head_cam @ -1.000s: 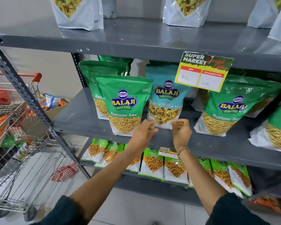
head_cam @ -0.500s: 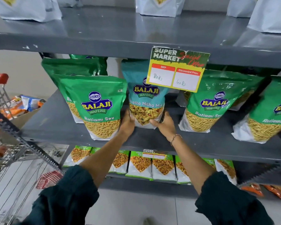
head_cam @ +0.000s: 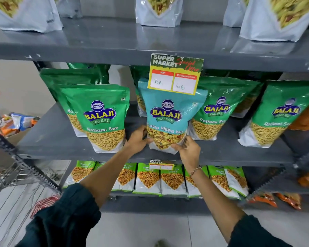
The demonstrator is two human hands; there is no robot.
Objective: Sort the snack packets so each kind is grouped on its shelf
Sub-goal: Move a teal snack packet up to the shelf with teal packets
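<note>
A teal Khatta Mitha Mix packet (head_cam: 169,111) stands upright near the front of the middle grey shelf (head_cam: 64,139), between green Ratlami Sev packets. My left hand (head_cam: 137,139) grips its lower left side and my right hand (head_cam: 187,150) grips its lower right corner. One green Ratlami Sev packet (head_cam: 100,114) stands to its left with more behind it, another (head_cam: 214,111) to its right, and a third (head_cam: 278,114) farther right. A price tag (head_cam: 175,75) hanging from the upper shelf covers the teal packet's top edge.
White packets (head_cam: 157,11) stand on the top shelf. Small green Chana Jor Garam packets (head_cam: 171,179) line the lower shelf, orange packets (head_cam: 289,200) below right. A shopping cart (head_cam: 5,175) with packets stands at the left beside the slotted shelf post (head_cam: 25,163).
Both hands reached in from the shelf's front edge and closed on the teal packet's base. The packet now stands nearer the front edge than before.
</note>
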